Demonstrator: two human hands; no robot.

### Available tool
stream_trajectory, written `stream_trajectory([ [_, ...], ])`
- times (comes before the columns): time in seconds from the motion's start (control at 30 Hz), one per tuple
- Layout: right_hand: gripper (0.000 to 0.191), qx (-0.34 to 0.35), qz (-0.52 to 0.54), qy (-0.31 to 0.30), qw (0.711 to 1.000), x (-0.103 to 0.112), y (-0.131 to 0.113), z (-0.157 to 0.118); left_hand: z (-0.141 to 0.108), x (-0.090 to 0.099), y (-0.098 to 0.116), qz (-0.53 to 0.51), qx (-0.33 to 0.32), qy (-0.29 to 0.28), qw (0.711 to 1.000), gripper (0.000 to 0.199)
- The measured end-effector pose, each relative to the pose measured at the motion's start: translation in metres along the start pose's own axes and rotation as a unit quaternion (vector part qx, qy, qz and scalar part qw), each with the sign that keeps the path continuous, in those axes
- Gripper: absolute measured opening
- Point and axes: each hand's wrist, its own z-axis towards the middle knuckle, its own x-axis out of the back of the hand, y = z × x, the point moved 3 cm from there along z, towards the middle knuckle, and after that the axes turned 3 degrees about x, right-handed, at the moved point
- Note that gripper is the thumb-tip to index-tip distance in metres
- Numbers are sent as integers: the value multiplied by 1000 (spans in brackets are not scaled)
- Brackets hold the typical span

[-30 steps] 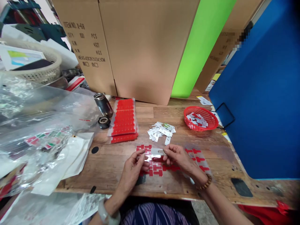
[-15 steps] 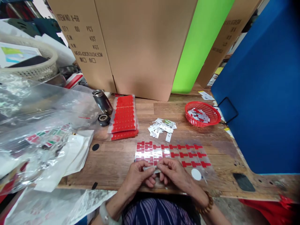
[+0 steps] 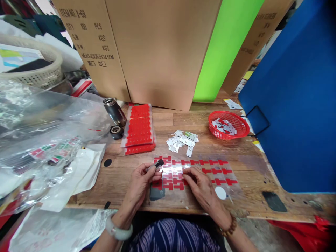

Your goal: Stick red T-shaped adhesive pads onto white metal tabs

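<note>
Bare wood separates the sticker sheet [image 3: 194, 167] from the table's [image 3: 126, 196] near edge.

The left forearm [image 3: 102, 245] and the right forearm [image 3: 240, 239] slanted inward from the near edge. The left hand [image 3: 138, 182] pointed far and right, its thumb and index finger pinched. The right hand [image 3: 202, 183], apart from it, was palm down with bent fingers, their tips toward the left.
</note>
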Motion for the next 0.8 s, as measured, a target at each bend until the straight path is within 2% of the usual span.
stream_trajectory([
  [0.17, 14, 24, -27, -4, 999, -7, -3, -3, 4, -7, -16, 19, 5, -8, 1000, 33],
  [0.5, 12, 5, -88, -20, 996, -9, 4, 0, 13, -35, -37, 37, -16, -40, 998, 35],
  [0.67, 9, 6, -111, -41, 993, -9, 4, 6, 23, -36, -41, 52, -35, -35, 997, 33],
  [0.8, 13, -2, -126, -40, 991, -8, 1, 7, 27, -33, -44, 56, -21, -29, 998, 31],
])
